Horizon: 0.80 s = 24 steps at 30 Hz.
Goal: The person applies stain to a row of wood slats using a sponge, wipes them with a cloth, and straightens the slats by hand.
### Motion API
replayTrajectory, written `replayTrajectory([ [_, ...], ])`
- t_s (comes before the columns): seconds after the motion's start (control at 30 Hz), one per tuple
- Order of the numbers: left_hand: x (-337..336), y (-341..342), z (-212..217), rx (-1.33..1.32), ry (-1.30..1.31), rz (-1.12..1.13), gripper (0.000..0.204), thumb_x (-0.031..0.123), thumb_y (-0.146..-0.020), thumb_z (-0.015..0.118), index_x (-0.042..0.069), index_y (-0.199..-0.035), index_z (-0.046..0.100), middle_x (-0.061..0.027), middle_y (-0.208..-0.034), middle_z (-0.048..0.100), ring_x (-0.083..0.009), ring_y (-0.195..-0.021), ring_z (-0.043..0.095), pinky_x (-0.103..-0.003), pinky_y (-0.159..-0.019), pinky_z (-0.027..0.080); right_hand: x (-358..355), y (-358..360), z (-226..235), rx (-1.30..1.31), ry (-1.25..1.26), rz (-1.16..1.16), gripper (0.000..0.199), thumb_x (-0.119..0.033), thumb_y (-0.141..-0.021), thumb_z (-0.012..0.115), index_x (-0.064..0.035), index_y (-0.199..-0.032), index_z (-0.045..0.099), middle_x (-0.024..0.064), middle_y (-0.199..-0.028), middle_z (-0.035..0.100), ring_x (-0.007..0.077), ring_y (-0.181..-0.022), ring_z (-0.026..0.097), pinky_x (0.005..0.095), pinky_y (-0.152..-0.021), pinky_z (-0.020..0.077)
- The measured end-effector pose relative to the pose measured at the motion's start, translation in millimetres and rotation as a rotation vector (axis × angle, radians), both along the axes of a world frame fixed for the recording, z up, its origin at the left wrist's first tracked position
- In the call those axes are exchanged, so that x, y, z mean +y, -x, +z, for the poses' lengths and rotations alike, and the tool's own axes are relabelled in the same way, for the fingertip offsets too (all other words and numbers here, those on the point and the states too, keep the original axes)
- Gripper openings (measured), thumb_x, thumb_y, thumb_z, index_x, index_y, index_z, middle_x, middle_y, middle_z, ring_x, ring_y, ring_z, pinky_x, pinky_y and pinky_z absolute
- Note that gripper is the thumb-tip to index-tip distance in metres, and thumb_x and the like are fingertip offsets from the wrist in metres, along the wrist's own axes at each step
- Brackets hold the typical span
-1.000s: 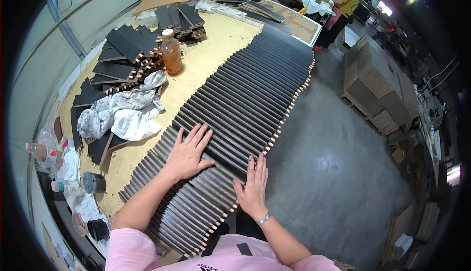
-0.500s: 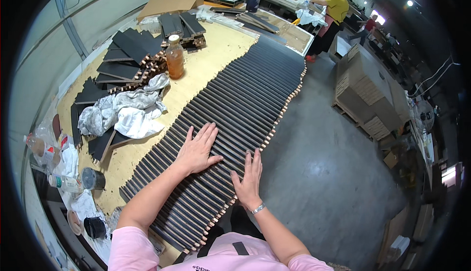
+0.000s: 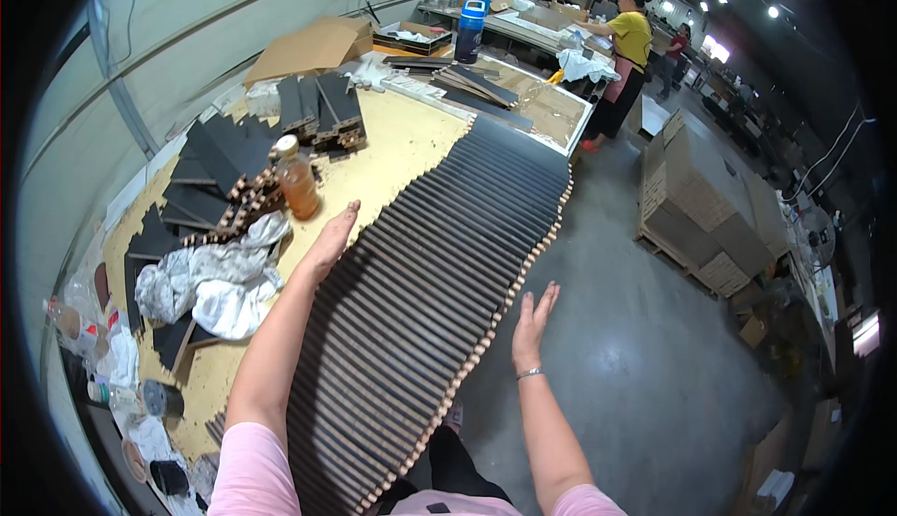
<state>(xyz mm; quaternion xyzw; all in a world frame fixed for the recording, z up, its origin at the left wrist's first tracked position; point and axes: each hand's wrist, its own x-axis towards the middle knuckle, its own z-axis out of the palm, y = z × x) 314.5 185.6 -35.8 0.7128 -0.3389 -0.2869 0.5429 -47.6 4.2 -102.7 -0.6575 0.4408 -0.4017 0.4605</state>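
A long row of narrow black wooden strips (image 3: 420, 273), their pale bare ends stepped unevenly, runs diagonally across the table. My left hand (image 3: 331, 241) is upright on edge beside the row's left side, fingers stretched out and nothing held; whether it touches the strip ends I cannot tell. Off the opposite side, over the grey floor, my right hand (image 3: 533, 325) is open with the palm turned toward the row, apart from the strips. A bottle of amber liquid (image 3: 298, 184) stands just beyond my left hand.
Stacked black boards (image 3: 210, 165) and stained rags (image 3: 224, 282) lie at the table's left. A blue jug (image 3: 470, 32) stands at the far end. Boxes on a pallet (image 3: 705, 198) occupy the floor at right. A co-worker in yellow (image 3: 631, 41) stands beyond the table.
Both hands have lifted off the strips' top and spread apart, the left to the left edge and the right out past the right edge. The view has shifted too.
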Motion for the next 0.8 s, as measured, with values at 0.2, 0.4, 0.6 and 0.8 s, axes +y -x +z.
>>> replayTrajectory([
  [0.2, -103.3, -59.4, -11.0, 0.137, -0.073, -0.004, 0.096, 0.072, -0.105, 0.026, -0.004, -0.163, 0.023, -0.0189, -0.172, 0.023, -0.0283, -0.16, 0.021, -0.041, -0.13, 0.016, -133.2, -55.2, 6.9, -0.133, -0.073, -0.053, 0.078, -0.04, -0.11, 0.046, 0.0036, -0.165, 0.011, 0.0201, -0.175, -0.002, 0.0305, -0.163, -0.002, 0.0402, -0.13, 0.0056],
  [0.4, -198.1, -76.5, -19.4, 0.153, -0.22, -0.106, 0.09, 0.073, -0.105, 0.017, 0.008, -0.167, 0.017, -0.0105, -0.175, 0.015, -0.024, -0.162, 0.012, -0.04, -0.13, 0.012, -173.7, -86.1, 6.5, -0.147, -0.1, -0.019, 0.076, -0.038, -0.112, 0.043, 0.0053, -0.164, 0.011, 0.0214, -0.175, 0.003, 0.0315, -0.162, 0.0, 0.041, -0.131, 0.0058],
  [0.6, -223.9, -73.1, -29.0, 0.101, -0.257, -0.172, 0.072, 0.056, -0.112, 0.029, 0.005, -0.163, 0.032, -0.0089, -0.172, 0.028, -0.0209, -0.159, 0.023, -0.034, -0.129, 0.017, -171.9, -91.1, 1.0, -0.044, 0.002, -0.005, 0.072, -0.027, -0.109, 0.051, 0.0077, -0.162, 0.017, 0.0258, -0.173, 0.007, 0.0365, -0.161, 0.008, 0.0433, -0.13, 0.0133],
  [0.8, -222.9, -73.4, -34.9, -0.034, -0.221, -0.176, 0.069, 0.048, -0.112, 0.039, 0.003, -0.163, 0.03, -0.0125, -0.171, 0.031, -0.0239, -0.158, 0.027, -0.034, -0.128, 0.02, -174.4, -90.5, 7.7, -0.035, 0.02, 0.029, 0.073, -0.021, -0.105, 0.057, 0.0072, -0.162, 0.02, 0.0263, -0.171, 0.011, 0.0373, -0.16, 0.014, 0.0434, -0.128, 0.0184],
])
